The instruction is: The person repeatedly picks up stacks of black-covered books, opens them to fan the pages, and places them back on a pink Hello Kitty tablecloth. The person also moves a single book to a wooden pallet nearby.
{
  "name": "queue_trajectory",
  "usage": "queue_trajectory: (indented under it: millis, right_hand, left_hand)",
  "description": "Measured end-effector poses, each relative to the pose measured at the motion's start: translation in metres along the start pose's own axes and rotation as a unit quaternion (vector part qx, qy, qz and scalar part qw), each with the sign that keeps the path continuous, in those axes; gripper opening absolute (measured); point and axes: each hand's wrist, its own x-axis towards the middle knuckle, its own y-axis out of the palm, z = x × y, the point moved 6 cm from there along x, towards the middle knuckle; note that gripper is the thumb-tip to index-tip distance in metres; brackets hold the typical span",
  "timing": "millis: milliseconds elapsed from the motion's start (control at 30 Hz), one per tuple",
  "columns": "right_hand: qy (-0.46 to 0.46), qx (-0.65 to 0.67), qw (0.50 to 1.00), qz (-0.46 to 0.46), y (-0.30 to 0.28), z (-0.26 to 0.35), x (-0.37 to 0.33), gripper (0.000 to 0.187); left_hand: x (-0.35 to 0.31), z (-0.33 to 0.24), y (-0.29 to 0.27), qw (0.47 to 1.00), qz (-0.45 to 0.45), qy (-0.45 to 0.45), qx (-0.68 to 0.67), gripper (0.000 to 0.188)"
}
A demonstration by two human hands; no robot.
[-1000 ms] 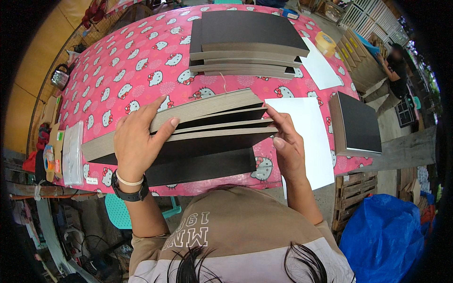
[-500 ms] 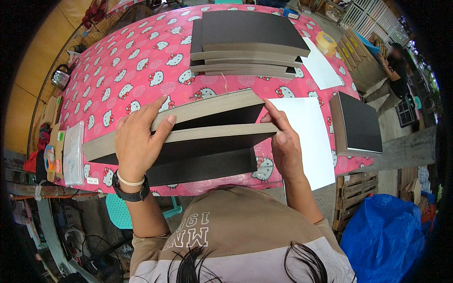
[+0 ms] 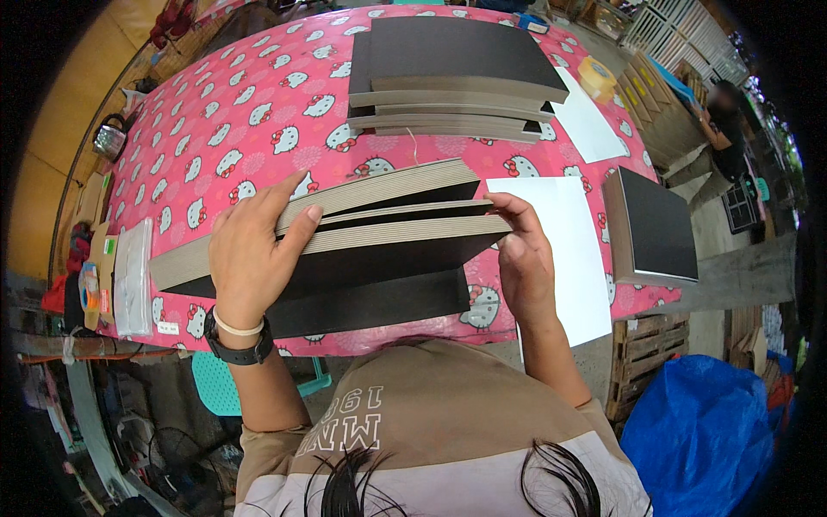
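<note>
Clasping black boards [image 3: 392, 250] at a pink surface [image 3: 297, 84], the left hand [image 3: 252, 250] grips their edges while the right hand [image 3: 524, 265] pinches parted corners.

The head-worn fisheye camera looks steeply down and forward from above the wearer's brown-and-pale cloth shirt [image 3: 431, 396], which fills the lower centre. The bare left hand [image 3: 254, 250] and the bare right hand [image 3: 527, 263] are at close range near mid-frame; the stack of black-faced, grey-edged rectangular sheets [image 3: 465, 56] lies farther off, toward the upper edge. Coverage spans from the shiny metal vessel [image 3: 109, 138] at left to the crumpled blue plastic tarp [image 3: 698, 431] at lower right.
</note>
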Motion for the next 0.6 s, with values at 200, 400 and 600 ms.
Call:
queue_trajectory:
  millis: [200, 400, 600]
  right_hand:
    - [-0.014, -0.115, 0.993, 0.022, 0.0060, 0.0104, 0.0050, 0.071]
    - [-0.014, -0.106, 0.994, 0.015, 0.0044, 0.0084, 0.0060, 0.070]
    - [-0.007, -0.021, 1.000, 0.022, 0.0026, 0.0045, 0.0045, 0.067]
  left_hand:
    - [0.0003, 0.0001, 0.0001, 0.999, -0.034, 0.037, 0.010, 0.041]
    - [0.0007, 0.0003, 0.0008, 0.999, -0.032, 0.033, 0.013, 0.041]
    - [0.0002, -0.0006, 0.0001, 0.999, -0.035, 0.033, 0.016, 0.041]
